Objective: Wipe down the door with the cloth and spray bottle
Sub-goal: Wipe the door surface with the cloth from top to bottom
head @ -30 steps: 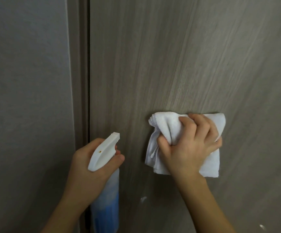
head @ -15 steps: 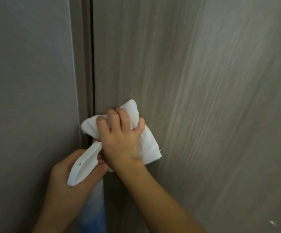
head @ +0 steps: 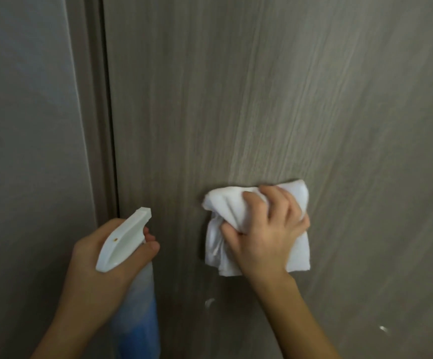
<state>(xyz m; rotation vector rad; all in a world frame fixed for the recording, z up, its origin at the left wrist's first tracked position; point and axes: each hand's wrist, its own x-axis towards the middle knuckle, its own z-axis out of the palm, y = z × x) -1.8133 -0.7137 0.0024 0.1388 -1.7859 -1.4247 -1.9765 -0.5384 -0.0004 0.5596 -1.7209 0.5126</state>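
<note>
A grey wood-grain door [head: 275, 99] fills most of the view. My right hand [head: 267, 234] grips a bunched white cloth [head: 225, 211] and presses it flat against the door at mid-height. My left hand [head: 101, 263] holds a spray bottle [head: 137, 307] by its neck, low and left of the cloth. The bottle has a white trigger head [head: 124, 239] whose nozzle points up toward the door, and a clear body with blue liquid. Its base is cut off by the bottom edge.
The door's left edge meets a dark gap and the door frame [head: 93, 125], with a plain grey wall [head: 23, 151] beyond it. Two small white specks [head: 209, 302] sit on the door below the cloth and at the lower right.
My right hand has swept the cloth from the door's left edge by the frame back to the right. The left hand with the bottle has stayed low beside the frame.
</note>
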